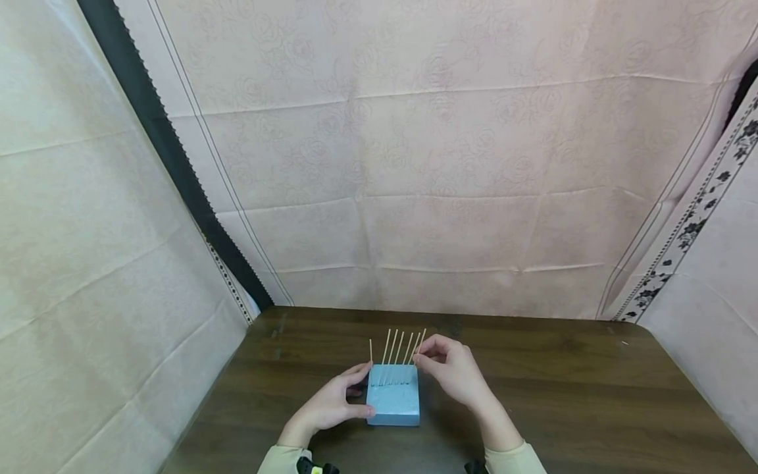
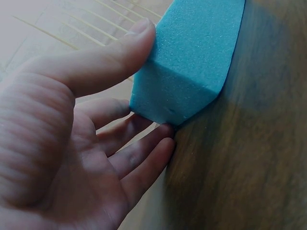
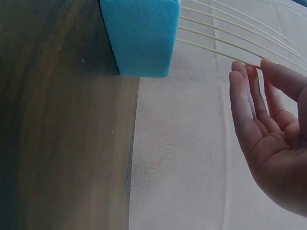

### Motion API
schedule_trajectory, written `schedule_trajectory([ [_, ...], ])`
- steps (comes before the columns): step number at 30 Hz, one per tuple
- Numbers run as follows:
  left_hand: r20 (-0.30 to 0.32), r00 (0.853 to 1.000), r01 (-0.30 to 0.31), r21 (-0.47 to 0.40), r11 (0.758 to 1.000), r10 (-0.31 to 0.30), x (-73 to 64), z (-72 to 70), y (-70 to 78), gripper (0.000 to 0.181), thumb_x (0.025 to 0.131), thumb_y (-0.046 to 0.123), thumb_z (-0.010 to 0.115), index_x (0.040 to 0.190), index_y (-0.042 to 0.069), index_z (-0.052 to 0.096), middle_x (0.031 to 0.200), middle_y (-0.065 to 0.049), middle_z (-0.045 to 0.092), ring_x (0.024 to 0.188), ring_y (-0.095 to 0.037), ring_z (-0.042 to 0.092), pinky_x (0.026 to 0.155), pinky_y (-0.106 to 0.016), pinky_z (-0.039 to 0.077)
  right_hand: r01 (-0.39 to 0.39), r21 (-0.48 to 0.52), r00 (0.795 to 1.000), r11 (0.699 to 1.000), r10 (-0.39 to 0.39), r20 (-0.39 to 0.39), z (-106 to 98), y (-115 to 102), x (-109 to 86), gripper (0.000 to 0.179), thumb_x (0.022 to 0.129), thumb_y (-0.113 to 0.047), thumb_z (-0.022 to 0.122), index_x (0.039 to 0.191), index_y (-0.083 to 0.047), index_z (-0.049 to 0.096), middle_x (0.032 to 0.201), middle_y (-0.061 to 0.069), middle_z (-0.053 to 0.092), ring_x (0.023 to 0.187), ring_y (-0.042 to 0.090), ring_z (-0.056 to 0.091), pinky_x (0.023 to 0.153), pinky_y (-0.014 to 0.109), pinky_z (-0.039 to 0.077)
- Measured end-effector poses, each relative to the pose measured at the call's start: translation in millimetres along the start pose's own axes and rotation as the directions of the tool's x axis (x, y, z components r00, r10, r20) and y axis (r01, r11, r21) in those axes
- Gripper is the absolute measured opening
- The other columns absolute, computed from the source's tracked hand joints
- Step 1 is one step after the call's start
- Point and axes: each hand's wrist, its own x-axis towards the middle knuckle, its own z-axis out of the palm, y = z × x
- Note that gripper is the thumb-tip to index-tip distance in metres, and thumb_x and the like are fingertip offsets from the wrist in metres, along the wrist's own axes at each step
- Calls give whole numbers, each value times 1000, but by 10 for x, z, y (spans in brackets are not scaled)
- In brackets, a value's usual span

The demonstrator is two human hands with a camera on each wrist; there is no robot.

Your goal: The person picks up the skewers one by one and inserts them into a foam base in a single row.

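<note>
A light blue foam block (image 1: pixel 393 403) rests on the table, with several thin wooden sticks (image 1: pixel 389 343) standing in a row from its top. The leftmost stick (image 1: pixel 370 351) is apart from the others, which lean slightly right. My left hand (image 1: pixel 333 403) holds the block by its left side; in the left wrist view the thumb (image 2: pixel 136 43) lies along one edge and the fingertips touch the far side. Up at the block's right end, my right hand (image 1: pixel 454 368) pinches the rightmost stick (image 3: pixel 211 49) between thumb and fingertips, well above the foam.
The brown wooden table (image 1: pixel 562 382) extends to both sides of the block. Behind it hangs a pale patterned cloth (image 1: pixel 450 164). More cloth (image 1: pixel 118 296) hangs at the left, and a cloth with a black floral border (image 1: pixel 699 224) hangs at the right.
</note>
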Motion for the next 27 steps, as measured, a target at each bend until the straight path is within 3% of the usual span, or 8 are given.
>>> schedule_trajectory([
  [8,3,1000,3,3,1000,-3,3,-5,0,93,90,36,88,166,12,40,170,-18,36,133,-36,61,111,-59,49,-18,17,1000,1000,18,8,1,-13,-4,6,98,-13,80,99,-14,74,93,0,76,83,25,74,74,29,62],
  [16,5,1000,2,-11,1000,-2,2,1,-11,95,90,34,89,166,10,39,170,-19,36,133,-37,60,110,-58,50,12,-41,999,999,-11,33,58,41,-1,11,95,-11,83,95,-12,71,88,-2,74,78,16,70,71,28,61],
  [27,11,1000,7,-15,1000,-6,17,8,6,94,90,35,89,166,10,39,170,-19,35,132,-36,61,111,-58,49,5,-50,1000,999,-3,31,48,53,2,12,94,-14,85,94,-12,73,87,-2,74,76,16,70,71,26,61],
])
